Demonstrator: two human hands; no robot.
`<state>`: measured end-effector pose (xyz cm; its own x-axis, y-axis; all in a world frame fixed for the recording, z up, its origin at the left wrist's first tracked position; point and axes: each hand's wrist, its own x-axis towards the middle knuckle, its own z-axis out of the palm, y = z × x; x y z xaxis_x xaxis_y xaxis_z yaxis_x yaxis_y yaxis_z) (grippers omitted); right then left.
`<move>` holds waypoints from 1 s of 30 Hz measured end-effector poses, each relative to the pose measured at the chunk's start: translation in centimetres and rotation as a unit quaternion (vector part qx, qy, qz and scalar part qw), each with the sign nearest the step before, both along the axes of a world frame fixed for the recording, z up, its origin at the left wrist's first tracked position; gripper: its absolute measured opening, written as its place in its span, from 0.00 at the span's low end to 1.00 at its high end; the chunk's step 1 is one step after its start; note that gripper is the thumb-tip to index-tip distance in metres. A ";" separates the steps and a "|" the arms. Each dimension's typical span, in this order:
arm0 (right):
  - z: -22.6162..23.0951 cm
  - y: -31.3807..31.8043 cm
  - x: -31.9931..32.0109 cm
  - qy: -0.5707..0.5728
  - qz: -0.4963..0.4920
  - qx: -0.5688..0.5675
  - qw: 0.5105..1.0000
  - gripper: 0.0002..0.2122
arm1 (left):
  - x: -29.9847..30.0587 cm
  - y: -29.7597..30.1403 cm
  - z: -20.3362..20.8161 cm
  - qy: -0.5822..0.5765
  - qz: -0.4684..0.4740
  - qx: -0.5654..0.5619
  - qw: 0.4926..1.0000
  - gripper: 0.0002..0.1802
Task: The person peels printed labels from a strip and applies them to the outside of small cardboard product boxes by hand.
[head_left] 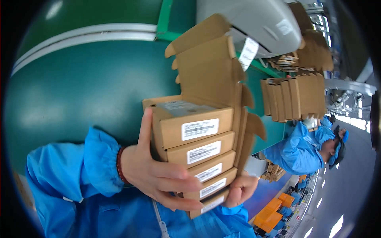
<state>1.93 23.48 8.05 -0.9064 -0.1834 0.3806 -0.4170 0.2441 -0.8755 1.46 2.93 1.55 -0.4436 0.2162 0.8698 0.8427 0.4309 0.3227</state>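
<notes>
A stack of several small brown cardboard boxes (173, 131) is tilted in front of my body, a white printed label on each box's end. The top box's lid (206, 75) stands open, and a grey silvery packet (180, 108) lies inside. More raised flaps lean behind it on the right. My left hand (158, 174) grips the stack from the left, its fingers across the labelled ends and one digit up along the top box's corner. My right hand (243, 189) is closed around the lower right side of the stack; part of it is hidden behind the boxes.
The green work table (79, 87) spreads beneath, with a metal rail along its far side. A grey machine (254, 23) with a paper strip (249, 53) stands at the far right. Beyond are a row of open cardboard boxes (293, 99), a co-worker in blue (297, 148) and orange bins (270, 216).
</notes>
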 end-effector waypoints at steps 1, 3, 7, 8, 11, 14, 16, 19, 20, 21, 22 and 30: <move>-0.2 -1.0 -0.6 0.007 0.014 -0.074 0.997 0.08 | 0.4 -0.2 -0.1 -0.050 -0.018 -0.017 0.998 0.26; 2.4 -0.7 -3.7 -0.008 0.147 0.127 0.981 0.19 | -0.2 -0.6 -1.1 -0.020 0.019 -0.029 0.999 0.28; 8.3 -1.9 -9.9 -0.270 0.230 0.158 0.922 0.45 | -1.0 -0.7 -0.1 0.025 0.059 -0.056 0.996 0.32; 9.8 -3.0 -12.2 -0.372 0.247 0.183 0.876 0.44 | -1.1 -0.8 -0.1 0.041 0.073 -0.062 0.995 0.32; 11.5 -8.5 -15.8 -0.541 0.220 0.219 0.781 0.32 | -0.8 -1.6 0.5 0.048 0.064 -0.088 0.993 0.32; 7.2 -12.1 -16.9 -0.330 0.253 0.311 0.855 0.19 | -0.1 -3.2 1.1 0.077 0.057 -0.111 0.989 0.26; 9.1 -15.8 -17.2 -0.285 0.230 0.323 0.872 0.17 | -0.7 -7.6 2.5 0.164 0.033 -0.137 0.976 0.27; 12.5 -20.1 -17.1 -0.351 0.158 0.252 0.888 0.18 | -1.9 -16.5 2.7 -0.010 0.152 -0.123 0.981 0.34; 10.9 -21.3 -18.3 -0.327 0.176 0.079 0.925 0.18 | -3.1 -18.9 3.7 -0.002 0.248 -0.077 0.966 0.36; 8.6 -22.4 -19.8 -0.301 0.195 -0.093 0.929 0.18 | -4.2 -21.0 5.2 0.003 0.339 -0.023 0.940 0.39; 5.9 -24.4 -21.2 -0.279 0.189 -0.192 0.921 0.19 | -5.1 -23.3 5.5 -0.046 0.398 -0.029 0.916 0.39; -6.0 -37.9 -26.7 -0.409 0.080 -0.355 0.837 0.16 | -9.0 -30.1 3.0 -0.286 0.563 -0.066 0.772 0.47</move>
<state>-24.77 -14.39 2.09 -0.9026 -0.3184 -0.2896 0.4144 -0.4609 -0.7848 -7.54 -27.13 4.57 -0.7189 -0.5172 0.4644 -0.3556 0.8477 0.3936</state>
